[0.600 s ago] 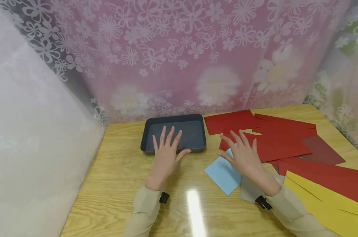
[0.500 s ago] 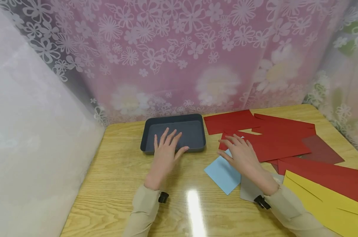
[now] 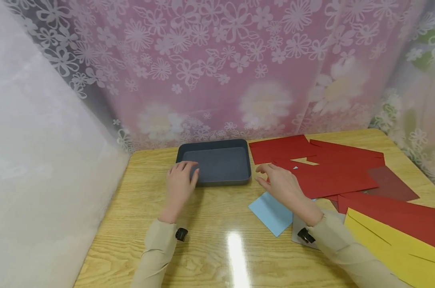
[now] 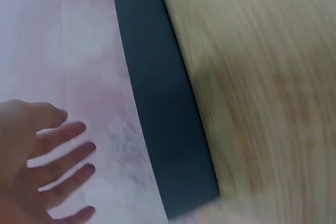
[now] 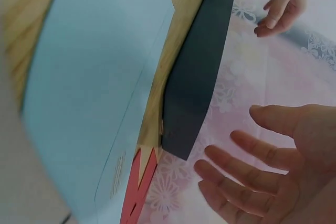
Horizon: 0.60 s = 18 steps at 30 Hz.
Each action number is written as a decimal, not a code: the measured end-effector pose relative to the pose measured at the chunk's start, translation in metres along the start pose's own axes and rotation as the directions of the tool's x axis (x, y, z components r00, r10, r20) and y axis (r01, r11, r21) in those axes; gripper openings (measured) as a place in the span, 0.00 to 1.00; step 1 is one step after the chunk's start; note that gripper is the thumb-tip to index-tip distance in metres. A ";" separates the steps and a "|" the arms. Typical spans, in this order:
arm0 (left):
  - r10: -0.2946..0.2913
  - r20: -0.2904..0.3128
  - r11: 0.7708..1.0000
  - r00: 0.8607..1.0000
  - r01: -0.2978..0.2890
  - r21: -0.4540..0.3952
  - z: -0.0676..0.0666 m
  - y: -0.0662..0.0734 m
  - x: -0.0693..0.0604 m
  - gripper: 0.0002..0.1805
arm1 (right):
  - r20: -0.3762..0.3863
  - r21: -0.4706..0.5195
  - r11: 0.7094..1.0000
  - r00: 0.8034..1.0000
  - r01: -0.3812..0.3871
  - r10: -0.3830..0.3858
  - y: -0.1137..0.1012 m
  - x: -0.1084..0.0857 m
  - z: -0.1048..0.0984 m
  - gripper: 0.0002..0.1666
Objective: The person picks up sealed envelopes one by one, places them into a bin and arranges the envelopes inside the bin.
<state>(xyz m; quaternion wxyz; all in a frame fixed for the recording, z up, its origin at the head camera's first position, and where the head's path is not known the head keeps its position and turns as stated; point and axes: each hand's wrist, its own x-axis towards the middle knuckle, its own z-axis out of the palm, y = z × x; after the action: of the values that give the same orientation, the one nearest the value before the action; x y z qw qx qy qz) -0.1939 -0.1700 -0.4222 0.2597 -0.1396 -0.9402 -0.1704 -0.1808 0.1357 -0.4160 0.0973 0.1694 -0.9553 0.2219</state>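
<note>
A dark grey rectangular tray [image 3: 219, 164] lies at the back of the table. My left hand [image 3: 179, 180] hovers by its front left corner, fingers loosely bent and holding nothing. In the left wrist view that hand [image 4: 31, 166] appears apart from the tray's side wall [image 4: 160, 98]. To the right of the tray, my right hand [image 3: 282, 184] hangs over the edge of the red envelopes [image 3: 336, 176] with relaxed, spread fingers. The right wrist view shows this hand [image 5: 262, 166] with nothing in it. Below it lies a light blue envelope [image 3: 273, 214].
At the right, red envelopes overlap with a dark maroon one [image 3: 394, 184] and a yellow one [image 3: 394, 244]. A grey envelope [image 3: 300, 234] lies partly under the right forearm. A flowered curtain [image 3: 217, 80] hangs behind the table; a pale sheet [image 3: 48, 160] covers the left side.
My left hand has moved left and slightly back from over the tray to its left corner. The right hand has shifted left, toward the tray's right side, its fingers more bent. The tray has stayed put.
</note>
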 end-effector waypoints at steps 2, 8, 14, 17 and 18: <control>-0.067 0.043 0.998 0.997 0.067 0.013 -0.003 -0.012 0.000 0.16 | 0.024 -0.012 1.000 1.000 -0.011 0.011 -0.001 0.004 0.004 0.23; -0.220 0.212 0.975 0.952 0.215 0.047 -0.006 -0.037 -0.005 0.28 | 0.058 -0.061 0.997 0.997 -0.038 0.042 -0.004 0.015 0.017 0.34; -0.274 0.315 0.961 0.908 0.254 0.106 -0.003 -0.048 -0.011 0.34 | 0.117 -0.076 0.994 0.990 -0.075 0.084 -0.007 0.025 0.027 0.38; -0.286 0.354 0.958 0.891 0.258 0.125 -0.003 -0.050 -0.013 0.36 | 0.131 -0.081 0.994 0.988 -0.075 0.085 -0.008 0.027 0.031 0.37; -0.287 0.365 0.958 0.886 0.259 0.124 -0.004 -0.050 -0.014 0.37 | 0.133 -0.081 0.994 0.987 -0.074 0.085 -0.009 0.027 0.032 0.37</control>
<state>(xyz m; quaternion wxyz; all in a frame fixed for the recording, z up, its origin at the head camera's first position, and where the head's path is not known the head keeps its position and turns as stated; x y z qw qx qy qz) -0.1988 -0.2193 -0.4391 0.0516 -0.0266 -0.9883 -0.1411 -0.2064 0.1062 -0.4338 0.0291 0.1422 -0.9734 0.1773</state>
